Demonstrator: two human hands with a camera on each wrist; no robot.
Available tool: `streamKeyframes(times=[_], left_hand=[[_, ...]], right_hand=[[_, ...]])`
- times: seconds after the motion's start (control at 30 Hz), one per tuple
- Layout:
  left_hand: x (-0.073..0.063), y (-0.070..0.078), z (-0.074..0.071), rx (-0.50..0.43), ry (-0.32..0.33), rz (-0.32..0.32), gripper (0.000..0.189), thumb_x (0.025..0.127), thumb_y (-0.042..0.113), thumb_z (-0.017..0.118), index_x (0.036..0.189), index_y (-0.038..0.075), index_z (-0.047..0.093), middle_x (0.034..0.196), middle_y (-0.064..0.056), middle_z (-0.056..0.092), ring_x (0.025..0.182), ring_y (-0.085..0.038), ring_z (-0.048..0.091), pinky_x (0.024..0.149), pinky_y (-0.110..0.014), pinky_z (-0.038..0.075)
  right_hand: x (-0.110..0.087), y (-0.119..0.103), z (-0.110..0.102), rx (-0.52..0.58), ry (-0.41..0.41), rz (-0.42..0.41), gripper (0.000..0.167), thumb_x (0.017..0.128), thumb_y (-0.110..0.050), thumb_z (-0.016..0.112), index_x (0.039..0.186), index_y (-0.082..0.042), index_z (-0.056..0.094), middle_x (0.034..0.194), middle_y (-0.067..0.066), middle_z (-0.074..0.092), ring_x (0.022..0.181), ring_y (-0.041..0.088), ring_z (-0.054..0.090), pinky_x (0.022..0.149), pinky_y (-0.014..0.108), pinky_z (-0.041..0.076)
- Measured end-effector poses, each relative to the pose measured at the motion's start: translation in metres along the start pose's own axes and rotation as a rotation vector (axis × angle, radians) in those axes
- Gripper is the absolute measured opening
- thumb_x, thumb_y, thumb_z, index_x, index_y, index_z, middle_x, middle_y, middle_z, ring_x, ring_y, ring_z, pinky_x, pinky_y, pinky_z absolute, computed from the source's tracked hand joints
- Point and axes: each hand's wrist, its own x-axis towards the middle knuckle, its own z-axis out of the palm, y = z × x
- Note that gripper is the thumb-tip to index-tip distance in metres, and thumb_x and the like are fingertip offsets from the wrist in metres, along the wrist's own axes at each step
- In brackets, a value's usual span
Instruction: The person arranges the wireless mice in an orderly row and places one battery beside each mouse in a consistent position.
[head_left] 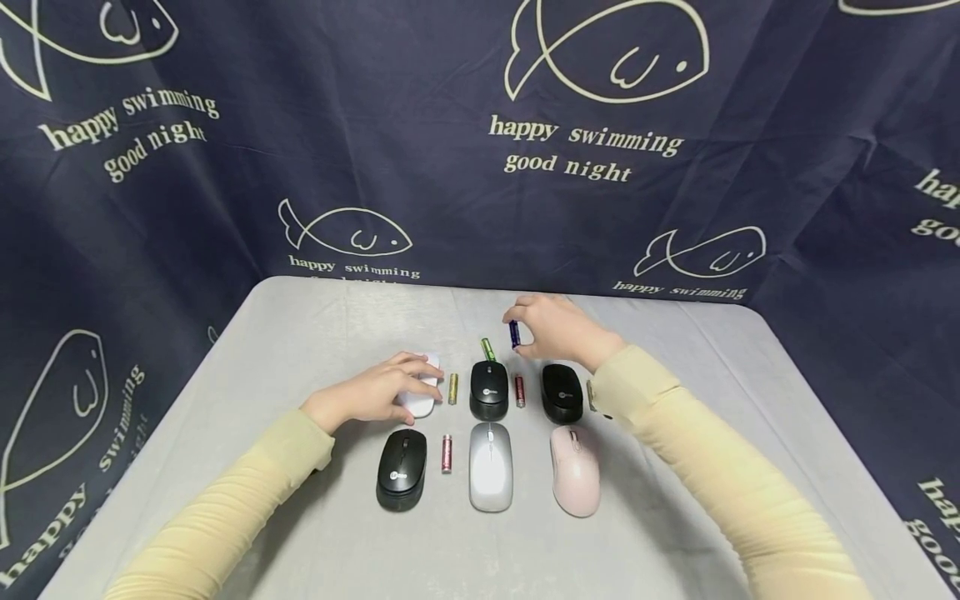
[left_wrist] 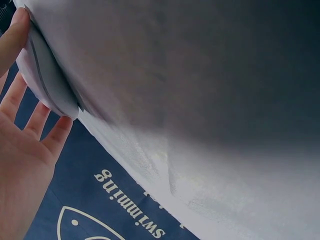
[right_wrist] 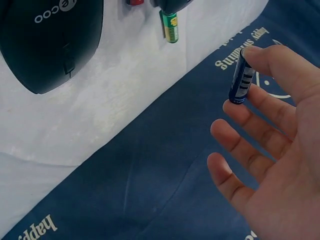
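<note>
My right hand (head_left: 558, 327) pinches a dark blue battery (head_left: 514, 334) by its ends, raised over the far part of the table. In the right wrist view the thumb presses one end of the battery (right_wrist: 241, 77) and fingertips hold the other. At the left, my left hand (head_left: 386, 387) grips a white mouse (head_left: 425, 400), its fingers across the top and the thumb at the near side. The left wrist view shows the thumb and fingertips on the edges of this mouse (left_wrist: 42, 75). A green battery (head_left: 488, 349) lies just left of the blue one.
Black mice stand at the middle (head_left: 489, 392), right (head_left: 562, 393) and front left (head_left: 401, 471). A silver mouse (head_left: 491, 471) and a pink mouse (head_left: 576, 473) are in the front row. Between mice lie a gold battery (head_left: 453, 389) and red batteries (head_left: 520, 391). One battery is partly hidden by the right sleeve.
</note>
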Motion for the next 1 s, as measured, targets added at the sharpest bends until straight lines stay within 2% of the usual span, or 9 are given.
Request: streamKeyframes(times=[0.37,0.8,1.0], left_hand=[[0.0,-0.003,0.002,0.011,0.001,0.005,0.049,0.067,0.024,0.081,0.115,0.021,0.068,0.137,-0.005,0.052,0.133,-0.039,0.034,0.11,-0.05,0.029],[0.0,-0.004,0.004,0.001,0.002,0.006,0.049,0.067,0.023,0.082,0.115,0.021,0.068,0.137,-0.005,0.052,0.134,-0.038,0.033,0.111,-0.05,0.029],[0.0,-0.004,0.003,0.004,0.006,0.001,0.05,0.067,0.024,0.082,0.115,0.022,0.068,0.137,-0.003,0.051,0.134,-0.037,0.033,0.111,-0.049,0.029]], right_hand=[[-0.016,-0.011,-0.011,-0.012,0.026,0.025,0.046,0.074,-0.031,0.073,0.115,-0.011,0.065,0.112,0.005,0.062,0.113,0.027,0.056,0.094,0.049,0.045],[-0.033,-0.024,-0.023,0.065,0.035,0.031,0.046,0.076,-0.032,0.073,0.117,-0.013,0.064,0.114,0.004,0.061,0.111,0.025,0.057,0.088,0.05,0.048],[-0.043,-0.032,-0.028,0.092,0.055,0.0,0.044,0.075,-0.031,0.073,0.114,-0.013,0.065,0.11,0.002,0.063,0.107,0.024,0.058,0.087,0.049,0.047]])
